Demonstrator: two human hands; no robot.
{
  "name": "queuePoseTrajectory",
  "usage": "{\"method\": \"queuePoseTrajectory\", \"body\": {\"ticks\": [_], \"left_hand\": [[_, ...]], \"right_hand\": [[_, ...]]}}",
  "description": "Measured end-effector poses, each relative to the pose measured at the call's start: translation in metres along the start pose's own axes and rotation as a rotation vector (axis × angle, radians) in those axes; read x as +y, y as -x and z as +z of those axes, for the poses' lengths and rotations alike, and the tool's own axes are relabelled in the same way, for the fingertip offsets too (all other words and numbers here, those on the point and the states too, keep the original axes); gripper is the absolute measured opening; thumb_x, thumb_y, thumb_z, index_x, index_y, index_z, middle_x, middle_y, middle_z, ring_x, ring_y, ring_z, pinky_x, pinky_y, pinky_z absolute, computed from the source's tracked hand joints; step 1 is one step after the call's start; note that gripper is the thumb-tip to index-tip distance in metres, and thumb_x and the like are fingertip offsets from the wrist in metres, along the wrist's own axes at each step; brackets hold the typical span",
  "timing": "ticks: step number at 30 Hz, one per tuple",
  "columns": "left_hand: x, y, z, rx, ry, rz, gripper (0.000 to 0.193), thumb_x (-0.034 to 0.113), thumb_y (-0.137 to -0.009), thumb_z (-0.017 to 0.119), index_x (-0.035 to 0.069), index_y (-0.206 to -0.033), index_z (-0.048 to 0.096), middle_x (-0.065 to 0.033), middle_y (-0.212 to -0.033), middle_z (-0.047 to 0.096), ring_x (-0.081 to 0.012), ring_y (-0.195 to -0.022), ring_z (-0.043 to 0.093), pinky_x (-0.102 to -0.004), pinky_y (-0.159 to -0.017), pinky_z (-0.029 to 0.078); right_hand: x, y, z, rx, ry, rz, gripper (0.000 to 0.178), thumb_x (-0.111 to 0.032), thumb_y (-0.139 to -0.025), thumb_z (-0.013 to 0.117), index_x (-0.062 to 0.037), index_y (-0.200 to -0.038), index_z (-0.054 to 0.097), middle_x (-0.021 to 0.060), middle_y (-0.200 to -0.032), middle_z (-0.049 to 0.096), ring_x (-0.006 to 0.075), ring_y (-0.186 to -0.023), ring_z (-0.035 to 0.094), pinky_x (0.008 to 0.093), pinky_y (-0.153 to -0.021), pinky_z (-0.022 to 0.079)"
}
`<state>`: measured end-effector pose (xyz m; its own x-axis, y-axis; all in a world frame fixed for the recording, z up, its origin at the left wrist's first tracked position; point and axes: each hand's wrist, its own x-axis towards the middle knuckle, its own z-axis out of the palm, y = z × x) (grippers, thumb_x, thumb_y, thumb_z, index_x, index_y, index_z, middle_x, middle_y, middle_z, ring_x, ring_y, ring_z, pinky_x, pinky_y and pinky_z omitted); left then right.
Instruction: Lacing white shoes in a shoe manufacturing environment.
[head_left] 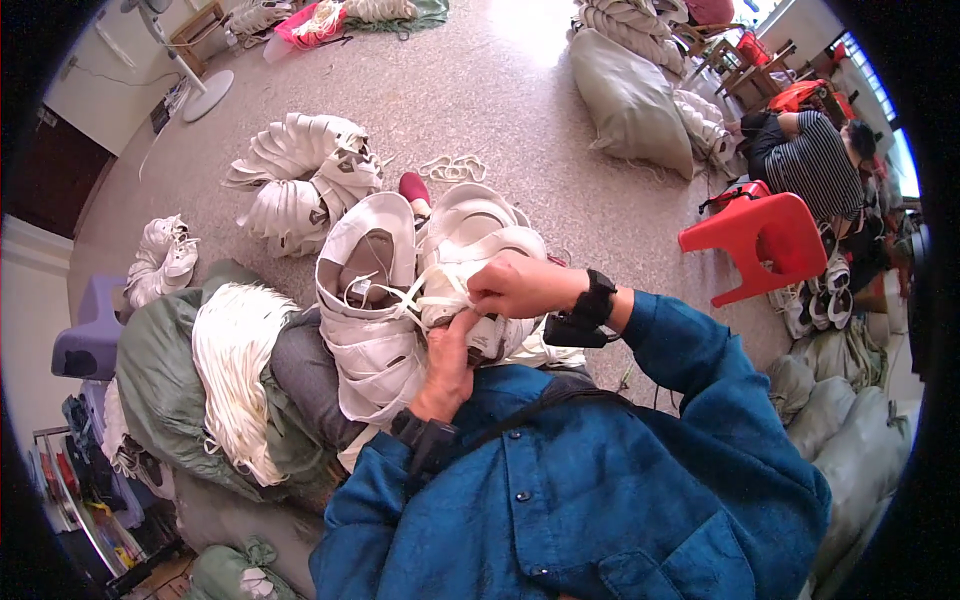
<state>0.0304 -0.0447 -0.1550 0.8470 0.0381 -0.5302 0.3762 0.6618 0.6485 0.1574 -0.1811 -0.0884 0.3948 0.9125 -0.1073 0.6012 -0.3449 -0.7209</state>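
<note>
The single view looks from the person's head, above the fingers [484, 296], facing steeply downward; they are rather near, and the wide lens reaches the floor [500, 110] beyond them.

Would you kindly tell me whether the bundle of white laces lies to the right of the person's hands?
No, the bundle of white laces lies on green fabric, left of the left hand.

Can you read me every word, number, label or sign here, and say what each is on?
No text here is legible enough to quote.
White tag inside the left white shoe: too small to read.
Dark mark on the stacked shoes: too small to tell whether it is lettering.
</note>
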Motion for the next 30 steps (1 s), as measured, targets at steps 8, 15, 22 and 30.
{"method": "queuePoseTrajectory", "body": {"ticks": [8,15,22,30], "left_hand": [[-0.016,-0.007,-0.026,-0.072,-0.29,0.159,0.06,-0.015,-0.062,0.072,0.0,-0.118,0.061,-0.0114,-0.105,0.069,-0.0215,-0.095,0.066,-0.0347,-0.084,0.053],[-0.013,-0.003,-0.024,-0.046,-0.454,0.294,0.054,-0.013,-0.065,0.071,-0.001,-0.117,0.061,-0.0148,-0.102,0.069,-0.0265,-0.093,0.066,-0.0364,-0.081,0.053],[-0.011,-0.005,-0.025,-0.07,-0.218,0.119,0.051,-0.013,-0.063,0.068,-0.001,-0.112,0.063,-0.0177,-0.1,0.069,-0.0301,-0.093,0.067,-0.036,-0.081,0.052],[-0.013,-0.001,-0.024,-0.082,-0.518,0.361,0.039,-0.005,-0.071,0.067,0.0,-0.11,0.064,-0.0174,-0.1,0.07,-0.0308,-0.094,0.067,-0.0372,-0.083,0.052]], "right_hand": [[-0.005,0.008,0.017,0.192,0.016,-0.025,0.011,-0.011,-0.084,0.063,-0.0013,-0.081,0.058,0.0189,-0.071,0.06,0.0379,-0.07,0.061,0.0432,-0.063,0.047],[-0.003,0.009,0.017,0.182,0.089,-0.012,0.013,-0.012,-0.087,0.06,-0.0009,-0.081,0.058,0.0199,-0.075,0.062,0.0393,-0.074,0.062,0.0458,-0.066,0.047],[-0.004,0.009,0.03,0.291,0.008,-0.117,0.015,-0.015,-0.085,0.061,-0.0013,-0.077,0.059,0.0195,-0.07,0.062,0.0402,-0.067,0.062,0.0488,-0.061,0.047],[-0.01,0.021,0.025,0.206,0.168,0.014,0.013,-0.015,-0.089,0.059,-0.0029,-0.084,0.059,0.0187,-0.076,0.061,0.039,-0.075,0.063,0.0454,-0.066,0.049]]}}
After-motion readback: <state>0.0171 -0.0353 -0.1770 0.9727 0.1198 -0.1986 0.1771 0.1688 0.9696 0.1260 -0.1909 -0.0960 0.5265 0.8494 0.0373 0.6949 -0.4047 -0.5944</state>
